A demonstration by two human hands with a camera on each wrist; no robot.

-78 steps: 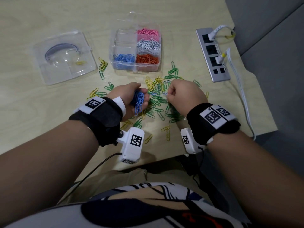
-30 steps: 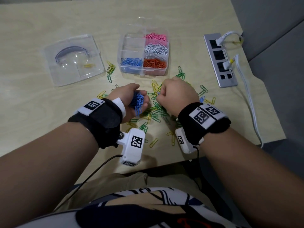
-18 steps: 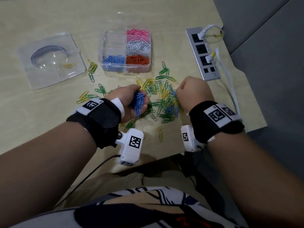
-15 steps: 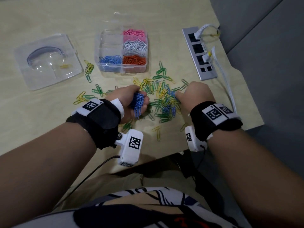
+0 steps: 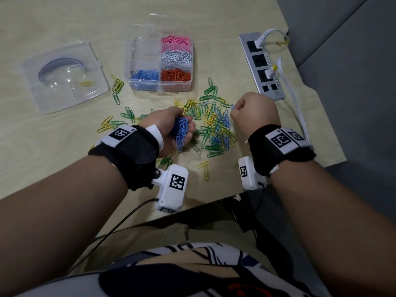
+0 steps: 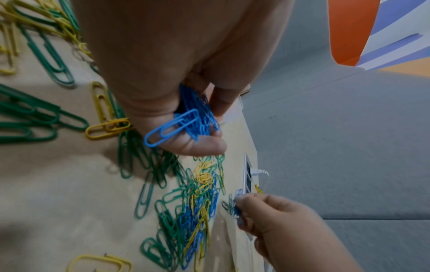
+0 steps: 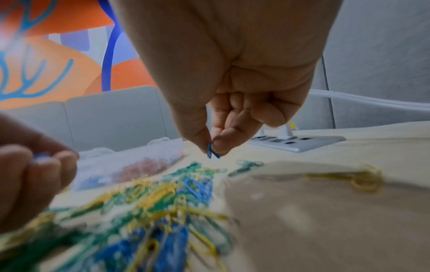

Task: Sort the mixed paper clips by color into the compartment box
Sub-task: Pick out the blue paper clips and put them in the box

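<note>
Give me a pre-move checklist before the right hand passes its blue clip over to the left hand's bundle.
1. Right hand pinches one blue clip between thumb and forefinger: ok.
2. Pinched clip hangs free of the pile, nothing tangled on it: ok.
3. Left hand grips the blue bundle firmly: not ok, one clip sticks far out.
4. Bundle is blue only: ok as far as visible.
5. Blue compartment of the compartment box uncovered, lid set aside: ok.
6. Room left in the fist for another clip: cannot tell.
</note>
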